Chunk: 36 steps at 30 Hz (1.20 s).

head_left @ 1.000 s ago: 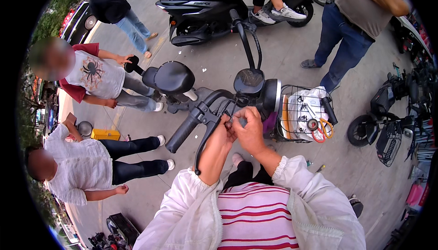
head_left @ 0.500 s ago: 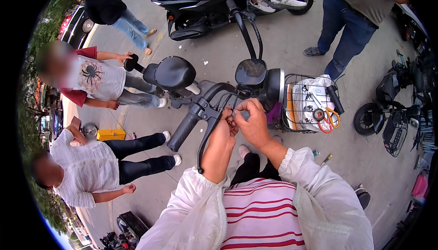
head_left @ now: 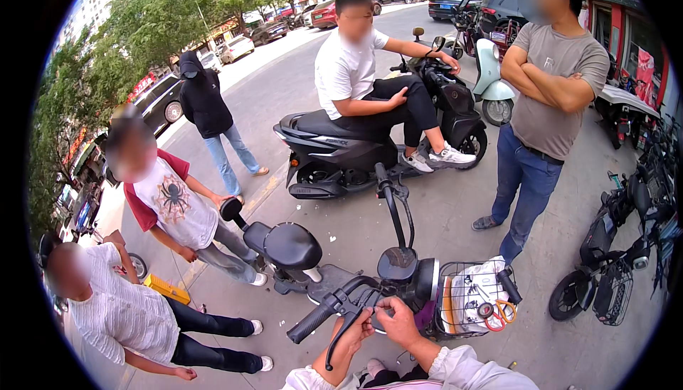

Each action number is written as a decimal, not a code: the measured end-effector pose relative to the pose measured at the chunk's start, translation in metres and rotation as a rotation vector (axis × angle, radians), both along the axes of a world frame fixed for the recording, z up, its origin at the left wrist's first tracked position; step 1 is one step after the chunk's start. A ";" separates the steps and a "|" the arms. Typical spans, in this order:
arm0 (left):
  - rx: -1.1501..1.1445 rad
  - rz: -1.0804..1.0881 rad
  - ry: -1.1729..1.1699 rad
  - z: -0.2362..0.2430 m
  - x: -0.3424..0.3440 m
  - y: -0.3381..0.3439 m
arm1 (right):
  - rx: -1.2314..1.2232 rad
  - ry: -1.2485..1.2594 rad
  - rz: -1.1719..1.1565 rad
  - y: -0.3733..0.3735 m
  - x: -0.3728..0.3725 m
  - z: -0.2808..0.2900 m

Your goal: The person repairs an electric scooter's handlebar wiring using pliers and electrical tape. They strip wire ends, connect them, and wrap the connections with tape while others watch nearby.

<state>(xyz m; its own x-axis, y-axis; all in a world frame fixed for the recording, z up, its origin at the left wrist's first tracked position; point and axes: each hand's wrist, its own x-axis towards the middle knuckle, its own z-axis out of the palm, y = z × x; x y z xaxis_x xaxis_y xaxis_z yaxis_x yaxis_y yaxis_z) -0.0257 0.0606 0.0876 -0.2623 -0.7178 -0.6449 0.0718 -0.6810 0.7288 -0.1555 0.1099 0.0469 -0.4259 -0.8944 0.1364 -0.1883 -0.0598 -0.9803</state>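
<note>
Both of my hands are close together beside the handlebar of a small electric scooter. My left hand (head_left: pixel 350 339) is closed, fingertips pinched near the black brake lever (head_left: pixel 344 337). My right hand (head_left: pixel 400 324) is closed in a pinch, with thumb and forefinger meeting. Whatever the fingertips hold is too small to make out. Left of them lies the black rubber handlebar grip (head_left: pixel 310 326). Dark cables run by the lever. A wire basket (head_left: pixel 442 270) sits to the right, holding a white plastic bag (head_left: pixel 466 285), orange-handled scissors (head_left: pixel 506 312) and a tape roll (head_left: pixel 485 310).
The scooter's black seat (head_left: pixel 290 245) lies left of the handlebar. Ahead, a person sits on a black scooter (head_left: pixel 334 141); another stands with crossed arms (head_left: pixel 548 77). Several people stand at left, near a yellow box (head_left: pixel 168 290). Parked electric bikes (head_left: pixel 605 248) line the right side.
The view has tilted up, so my hands and the handlebar sit lower in the picture, and the street and bystanders' upper bodies show. My hands remain pinched together by the brake lever.
</note>
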 end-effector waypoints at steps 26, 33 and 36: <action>0.125 -0.100 0.097 -0.025 -0.002 -0.009 | 0.180 -1.198 0.272 0.015 -0.005 -0.011; 0.132 -0.092 0.143 -0.022 -0.001 -0.010 | 0.203 -1.341 0.285 0.025 -0.006 -0.012; 0.127 -0.081 0.163 -0.024 0.000 -0.010 | 0.175 -1.302 0.122 0.030 0.004 -0.002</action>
